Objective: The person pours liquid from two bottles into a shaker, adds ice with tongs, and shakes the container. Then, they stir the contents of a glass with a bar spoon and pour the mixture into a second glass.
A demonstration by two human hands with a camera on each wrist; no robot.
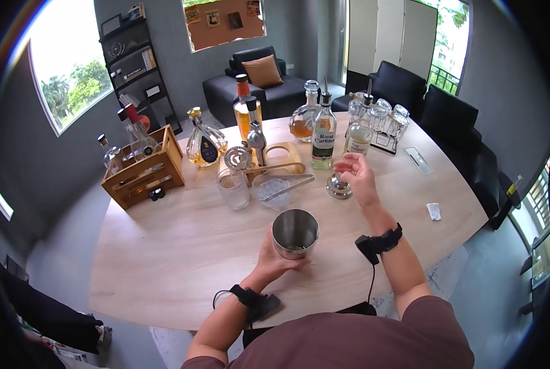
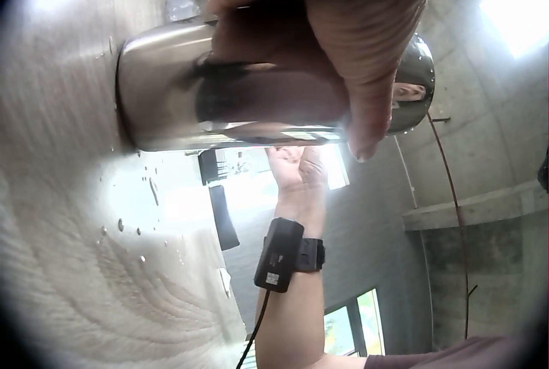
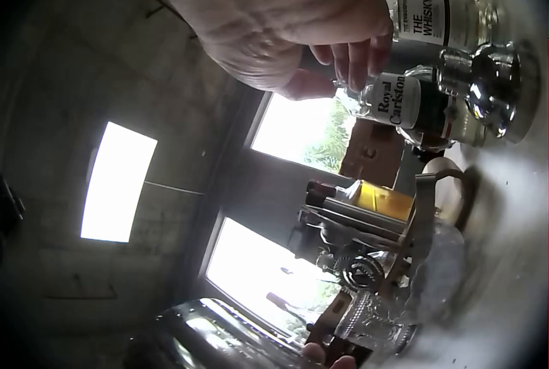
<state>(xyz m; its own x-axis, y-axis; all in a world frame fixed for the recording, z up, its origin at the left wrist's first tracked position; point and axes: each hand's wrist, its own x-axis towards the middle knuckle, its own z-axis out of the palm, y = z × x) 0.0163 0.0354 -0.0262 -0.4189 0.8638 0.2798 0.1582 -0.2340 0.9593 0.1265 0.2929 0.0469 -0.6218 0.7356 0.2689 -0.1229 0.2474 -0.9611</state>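
Note:
My left hand (image 1: 275, 261) grips a metal shaker tin (image 1: 294, 230) near the table's front. The tin stands upright on the table, its mouth uncovered, with a little liquid or ice at the bottom. In the left wrist view, fingers and thumb wrap round the tin's side (image 2: 163, 86). My right hand (image 1: 360, 181) hovers with loosely bent fingers above the shaker's domed metal top (image 1: 338, 187), which sits on the table. Nothing shows between those fingers in the right wrist view. Just behind stand a Royal Carlston bottle (image 1: 323, 138) and a whisky bottle (image 1: 358, 138), both with pourers.
A glass bowl of ice (image 1: 274, 192) with tongs (image 1: 293, 186) across it stands beyond the tin, beside a mixing glass (image 1: 233, 189). Farther back are a strainer (image 1: 237, 158), a wooden bottle crate (image 1: 146, 175), more bottles and upturned glasses (image 1: 398, 120). A crumpled tissue (image 1: 434, 211) lies right.

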